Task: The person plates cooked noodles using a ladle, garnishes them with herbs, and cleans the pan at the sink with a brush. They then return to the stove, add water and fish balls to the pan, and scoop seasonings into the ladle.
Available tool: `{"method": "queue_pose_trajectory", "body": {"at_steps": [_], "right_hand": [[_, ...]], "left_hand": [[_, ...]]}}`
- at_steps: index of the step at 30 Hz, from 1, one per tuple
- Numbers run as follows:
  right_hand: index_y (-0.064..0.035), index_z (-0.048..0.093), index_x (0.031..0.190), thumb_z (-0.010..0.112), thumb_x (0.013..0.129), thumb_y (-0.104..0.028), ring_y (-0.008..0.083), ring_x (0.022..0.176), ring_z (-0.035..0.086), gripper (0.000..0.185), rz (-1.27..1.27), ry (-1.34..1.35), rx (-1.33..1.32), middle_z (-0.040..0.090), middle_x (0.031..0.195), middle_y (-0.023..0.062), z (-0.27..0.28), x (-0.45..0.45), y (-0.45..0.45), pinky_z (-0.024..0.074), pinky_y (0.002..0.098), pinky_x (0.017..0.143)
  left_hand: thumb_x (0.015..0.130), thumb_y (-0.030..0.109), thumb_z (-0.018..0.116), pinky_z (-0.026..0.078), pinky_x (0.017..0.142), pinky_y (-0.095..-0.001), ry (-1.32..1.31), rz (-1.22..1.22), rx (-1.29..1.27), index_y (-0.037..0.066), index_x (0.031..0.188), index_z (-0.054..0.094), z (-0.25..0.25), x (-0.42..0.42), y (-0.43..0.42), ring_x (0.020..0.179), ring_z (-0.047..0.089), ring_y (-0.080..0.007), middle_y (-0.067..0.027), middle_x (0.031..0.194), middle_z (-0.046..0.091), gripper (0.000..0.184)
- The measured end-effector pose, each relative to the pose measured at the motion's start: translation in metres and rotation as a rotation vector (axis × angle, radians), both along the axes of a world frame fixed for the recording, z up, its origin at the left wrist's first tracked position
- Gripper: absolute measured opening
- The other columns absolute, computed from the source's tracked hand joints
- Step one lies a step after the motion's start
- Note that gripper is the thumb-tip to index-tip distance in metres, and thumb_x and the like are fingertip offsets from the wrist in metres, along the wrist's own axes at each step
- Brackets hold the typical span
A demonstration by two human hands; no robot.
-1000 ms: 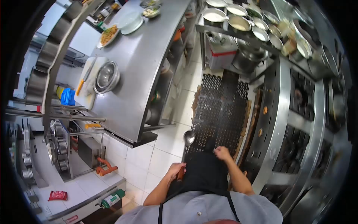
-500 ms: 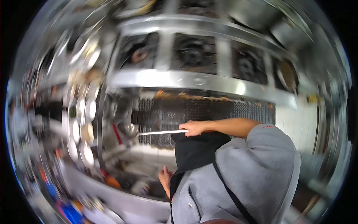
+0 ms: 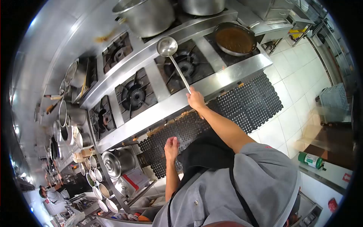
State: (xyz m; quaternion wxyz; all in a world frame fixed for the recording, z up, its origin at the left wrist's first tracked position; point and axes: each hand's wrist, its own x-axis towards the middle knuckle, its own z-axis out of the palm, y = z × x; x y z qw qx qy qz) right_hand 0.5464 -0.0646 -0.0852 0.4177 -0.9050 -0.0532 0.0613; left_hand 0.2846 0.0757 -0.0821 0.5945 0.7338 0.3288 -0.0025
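My right hand (image 3: 196,99) is wrapped around the end of a long-handled steel ladle (image 3: 167,46). The ladle's round bowl is over the stove, in front of the big pot and near the left edge of a burner (image 3: 186,67). Below and to the left, my left hand (image 3: 171,148) hangs over the black floor mat, its fingers curled together with nothing visible in them. A dark frying pan (image 3: 236,38) with brown liquid or residue in it sits on the burner at the right.
Large steel pots (image 3: 145,18) stand at the back of the stove (image 3: 128,123). A lidded pot (image 3: 119,162) and several round containers (image 3: 99,174) are at the lower left, where another person (image 3: 56,195) stands far off. A green canister (image 3: 311,160) lies at the right.
The view has turned towards the stove. My right hand has swung the ladle from beside the lower-left counter up over the burners. My left hand remains without anything visible in it.
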Motion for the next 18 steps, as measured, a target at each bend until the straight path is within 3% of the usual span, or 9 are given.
{"method": "queue_pose_trajectory", "body": {"at_steps": [3, 5, 7, 9, 11, 13, 16, 17, 18], "right_hand": [[-0.0034, 0.048, 0.129, 0.06, 0.091, -0.021, 0.0458, 0.091, 0.063, 0.043, -0.008, 0.112, 0.007, 0.065, 0.095, 0.0269, -0.005, 0.053, -0.025, 0.0497, 0.0546, 0.079], [-0.0026, 0.046, 0.131, 0.059, 0.091, -0.018, 0.0427, 0.107, 0.058, 0.045, 0.109, -0.145, -0.05, 0.058, 0.118, 0.029, -0.04, 0.079, -0.031, 0.0493, 0.0502, 0.085], [-0.0033, 0.048, 0.131, 0.06, 0.088, -0.017, 0.0411, 0.114, 0.053, 0.047, 0.284, -0.28, 0.024, 0.052, 0.126, 0.0255, -0.007, 0.08, -0.07, 0.0471, 0.047, 0.089], [-0.0063, 0.051, 0.132, 0.061, 0.087, -0.012, 0.0403, 0.105, 0.057, 0.046, 0.22, -0.575, 0.192, 0.054, 0.124, 0.0212, 0.005, 0.069, -0.118, 0.0477, 0.0472, 0.09], [-0.0058, 0.05, 0.134, 0.062, 0.085, -0.009, 0.0395, 0.103, 0.059, 0.051, 0.521, -0.484, 0.256, 0.054, 0.125, 0.0191, 0.007, 0.07, -0.213, 0.0489, 0.0456, 0.09], [-0.0057, 0.05, 0.135, 0.061, 0.083, -0.006, 0.0392, 0.102, 0.06, 0.054, 0.609, -0.348, 0.174, 0.052, 0.13, 0.0186, -0.023, 0.094, -0.325, 0.0494, 0.0448, 0.09], [-0.0086, 0.043, 0.142, 0.06, 0.081, -0.005, 0.0412, 0.107, 0.06, 0.064, 0.302, 0.0, -0.066, 0.05, 0.131, 0.0222, -0.06, 0.114, -0.532, 0.05, 0.0449, 0.091], [-0.0102, 0.037, 0.147, 0.061, 0.084, -0.015, 0.0414, 0.113, 0.058, 0.068, 0.334, 0.157, -0.366, 0.046, 0.137, 0.0236, -0.078, 0.1, -0.606, 0.0487, 0.0471, 0.094], [-0.0117, 0.038, 0.147, 0.064, 0.086, -0.036, 0.0395, 0.122, 0.056, 0.07, 0.228, 0.67, -0.519, 0.037, 0.151, 0.0218, -0.084, 0.089, -0.663, 0.047, 0.0491, 0.099]], "left_hand": [[0.098, 0.03, 0.059, 0.054, 0.068, -0.0286, 0.095, -0.028, 0.093, -0.004, 0.106, 0.062, 0.001, 0.041, -0.052, 0.071, 0.063, -0.0143, -0.0099, 0.081, 0.067, 0.035], [0.098, 0.03, 0.059, 0.054, 0.066, -0.0297, 0.055, -0.028, 0.132, -0.005, 0.107, 0.062, 0.0, 0.066, -0.084, 0.072, 0.065, -0.0165, -0.0108, 0.082, 0.068, 0.036], [0.099, 0.03, 0.058, 0.053, 0.064, -0.0313, 0.062, -0.047, 0.202, -0.004, 0.105, 0.062, 0.009, 0.092, -0.117, 0.074, 0.067, -0.018, -0.0127, 0.082, 0.069, 0.035], [0.098, 0.029, 0.059, 0.053, 0.064, -0.033, 0.087, -0.036, 0.448, -0.004, 0.103, 0.062, 0.001, 0.117, -0.148, 0.074, 0.068, -0.0182, -0.014, 0.079, 0.068, 0.034], [0.097, 0.028, 0.06, 0.052, 0.064, -0.0347, 0.078, -0.042, 0.468, -0.003, 0.1, 0.062, 0.027, 0.161, -0.202, 0.07, 0.066, -0.0188, -0.0144, 0.076, 0.067, 0.031], [0.096, 0.027, 0.062, 0.052, 0.064, -0.0336, 0.034, -0.088, 0.452, -0.003, 0.101, 0.062, 0.011, 0.209, -0.247, 0.066, 0.064, -0.0188, -0.0134, 0.074, 0.067, 0.03], [0.095, 0.021, 0.064, 0.051, 0.064, -0.0324, -0.174, -0.367, 0.379, 0.0, 0.105, 0.063, 0.034, 0.318, -0.358, 0.067, 0.063, -0.0179, -0.0119, 0.075, 0.066, 0.024], [0.095, 0.021, 0.064, 0.051, 0.064, -0.0324, -0.187, -0.45, 0.358, 0.0, 0.105, 0.063, 0.034, 0.358, -0.395, 0.067, 0.063, -0.0179, -0.0119, 0.075, 0.066, 0.024], [0.094, 0.019, 0.064, 0.051, 0.065, -0.0326, -0.239, -0.551, 0.288, 0.0, 0.106, 0.063, 0.036, 0.402, -0.436, 0.067, 0.062, -0.0181, -0.0116, 0.076, 0.066, 0.023]]}}
